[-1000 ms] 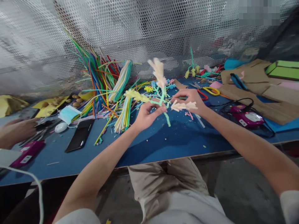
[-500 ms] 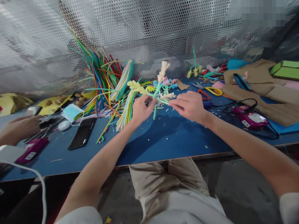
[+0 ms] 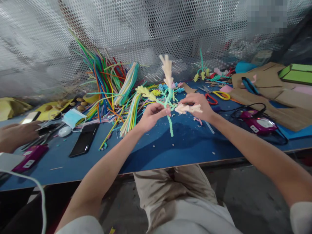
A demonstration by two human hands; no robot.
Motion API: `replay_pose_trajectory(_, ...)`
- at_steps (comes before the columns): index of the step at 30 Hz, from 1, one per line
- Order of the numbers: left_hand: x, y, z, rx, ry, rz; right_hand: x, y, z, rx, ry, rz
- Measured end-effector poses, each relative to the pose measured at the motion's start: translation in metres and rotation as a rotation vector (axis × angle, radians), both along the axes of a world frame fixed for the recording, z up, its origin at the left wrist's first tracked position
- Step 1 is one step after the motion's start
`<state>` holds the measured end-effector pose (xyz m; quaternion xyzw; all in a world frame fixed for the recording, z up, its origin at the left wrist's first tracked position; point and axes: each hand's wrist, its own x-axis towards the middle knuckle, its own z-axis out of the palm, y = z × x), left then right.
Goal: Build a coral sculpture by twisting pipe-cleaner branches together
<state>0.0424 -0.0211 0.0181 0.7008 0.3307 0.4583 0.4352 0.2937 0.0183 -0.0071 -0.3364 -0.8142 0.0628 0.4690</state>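
A pipe-cleaner flower with a mint-green stem stands above the blue table, its lower end hanging down. A cream bloom tops it, a yellow bloom branches left, and a second cream bloom points right. My left hand pinches the stem between thumb and fingers where the branches meet. On the right-hand branch is my right hand, closed, with the cream bloom lying across the front of its fingers and partly covering them. Smaller blue, pink and yellow pipe-cleaner blooms lie behind the stem.
Bundles of coloured pipe cleaners lie left, near a black phone and a face mask. Scissors, a purple device and brown paper lie right. Another person's hand is far left. Perforated metal rises behind.
The flower has come up and nearer, its top cream bloom now higher and more upright. The right cream bloom has swung out in front of my right hand. My left hand has shifted slightly right.
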Motion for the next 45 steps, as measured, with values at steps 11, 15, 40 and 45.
replay_pose_trajectory(11,-0.014,0.018,-0.001,0.364,0.322,0.481,-0.014,-0.036,0.005,0.268,-0.176,0.019)
replay_pose_trajectory(15,-0.013,0.014,0.005,0.422,0.454,0.354,-0.001,-0.035,0.017,0.365,-0.107,-0.184)
replay_pose_trajectory(40,-0.016,0.017,0.003,0.399,0.342,0.437,-0.012,-0.039,0.010,0.393,-0.257,-0.137)
replay_pose_trajectory(45,-0.014,0.012,0.010,0.452,0.498,0.283,0.000,-0.035,0.021,0.402,-0.187,-0.281)
